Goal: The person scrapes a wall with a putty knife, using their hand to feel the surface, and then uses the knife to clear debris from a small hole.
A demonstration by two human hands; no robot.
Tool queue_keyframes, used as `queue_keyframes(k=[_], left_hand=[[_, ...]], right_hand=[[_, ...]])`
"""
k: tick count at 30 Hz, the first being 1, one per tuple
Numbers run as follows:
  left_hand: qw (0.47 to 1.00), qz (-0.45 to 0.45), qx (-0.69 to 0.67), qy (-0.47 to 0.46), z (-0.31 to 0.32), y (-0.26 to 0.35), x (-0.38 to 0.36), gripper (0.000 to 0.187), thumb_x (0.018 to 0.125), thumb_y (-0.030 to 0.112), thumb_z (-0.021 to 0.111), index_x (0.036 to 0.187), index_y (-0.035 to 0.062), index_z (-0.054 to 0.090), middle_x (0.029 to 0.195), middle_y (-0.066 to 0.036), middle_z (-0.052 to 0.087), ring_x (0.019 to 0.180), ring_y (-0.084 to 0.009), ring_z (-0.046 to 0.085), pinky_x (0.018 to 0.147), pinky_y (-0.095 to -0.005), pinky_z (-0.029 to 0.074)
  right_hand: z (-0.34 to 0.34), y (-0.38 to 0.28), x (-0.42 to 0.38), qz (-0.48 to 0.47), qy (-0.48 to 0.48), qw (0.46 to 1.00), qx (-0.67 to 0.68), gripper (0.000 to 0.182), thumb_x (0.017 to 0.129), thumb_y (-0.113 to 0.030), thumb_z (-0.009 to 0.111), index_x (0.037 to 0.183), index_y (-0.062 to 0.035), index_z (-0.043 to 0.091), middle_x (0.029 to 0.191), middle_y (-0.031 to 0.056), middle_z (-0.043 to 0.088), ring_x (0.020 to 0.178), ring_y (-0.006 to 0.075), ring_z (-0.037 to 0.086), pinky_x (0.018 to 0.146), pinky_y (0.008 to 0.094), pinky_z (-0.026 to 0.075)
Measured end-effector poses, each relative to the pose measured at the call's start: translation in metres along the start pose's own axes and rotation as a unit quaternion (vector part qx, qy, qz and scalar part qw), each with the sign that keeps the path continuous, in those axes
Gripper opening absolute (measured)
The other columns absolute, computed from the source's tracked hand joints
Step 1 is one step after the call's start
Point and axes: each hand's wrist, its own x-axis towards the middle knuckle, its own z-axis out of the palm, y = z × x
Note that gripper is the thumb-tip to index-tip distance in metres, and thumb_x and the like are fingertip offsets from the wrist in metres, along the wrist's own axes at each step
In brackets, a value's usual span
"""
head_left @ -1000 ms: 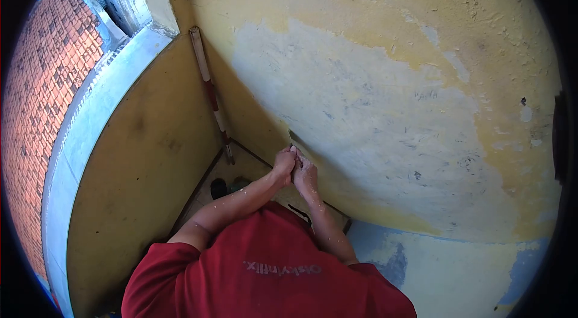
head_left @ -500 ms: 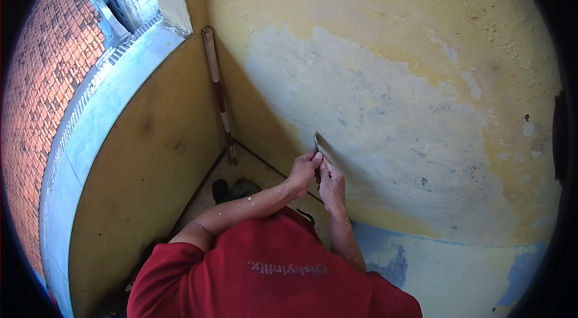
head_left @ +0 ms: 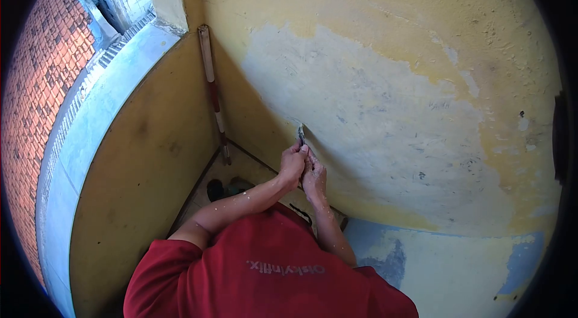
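Note:
Both of my hands are closed together around a scraper (head_left: 301, 133). Its thin blade points up and away from me, the tip at the wall where paint is lifting along the edge of the bare patch. My left hand (head_left: 292, 164) wraps the tool from the left. My right hand (head_left: 314, 178) grips it from the right, close beside the left; the fingers cover most of the handle. In front is a yellow wall (head_left: 361, 23) with a large pale scraped patch (head_left: 355, 101). Light flecks dot my forearms.
A red and white pole (head_left: 212, 86) leans in the corner to the left. A low yellow wall (head_left: 138, 161) curves along the left, topped by a pale ledge (head_left: 72, 155), with a tiled roof (head_left: 36, 101) beyond. Lower right, the wall (head_left: 433, 270) is pale with blue patches.
Both hands and the scraper have moved left and slightly up along the wall. The blade is now nearer the left edge of the pale patch. The grip is unchanged.

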Motion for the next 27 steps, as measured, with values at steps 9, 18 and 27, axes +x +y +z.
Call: queue_keyframes(k=[9,18,27], left_hand=[[0.991,0.109,0.080,0.007,0.018,0.014,-0.015,0.029,0.097,0.017,0.049,0.122,0.0038,0.054,0.080,0.005,0.053,0.069,-0.0042,0.046,0.060,-0.0201,0.040],[0.986,0.106,0.128,-0.012,0.012,0.018,-0.014,0.030,0.098,0.020,0.048,0.120,-0.0002,0.054,0.090,0.002,0.056,0.081,-0.0051,0.047,0.074,-0.0209,0.043],[0.952,0.138,0.193,-0.194,0.049,0.025,-0.047,0.064,0.094,0.034,0.054,0.142,0.0009,0.027,0.064,-0.007,0.061,0.053,-0.0058,0.052,0.053,-0.0267,0.047]], right_hand=[[-0.016,-0.034,-0.005,0.069,-0.020,0.979,0.191,0.037,0.098,-0.025,0.047,0.132,-0.0115,0.051,0.056,-0.0067,0.041,0.038,0.0019,0.032,0.032,0.0204,0.025],[-0.013,-0.028,0.004,0.043,0.011,0.992,0.115,0.035,0.097,-0.018,0.047,0.130,-0.0051,0.052,0.068,-0.0054,0.054,0.050,0.0008,0.041,0.040,0.0193,0.031],[-0.072,-0.058,-0.039,0.040,0.018,0.965,0.259,0.037,0.099,-0.024,0.044,0.131,-0.0064,0.048,0.056,-0.0054,0.042,0.037,0.0033,0.035,0.031,0.0203,0.028]])
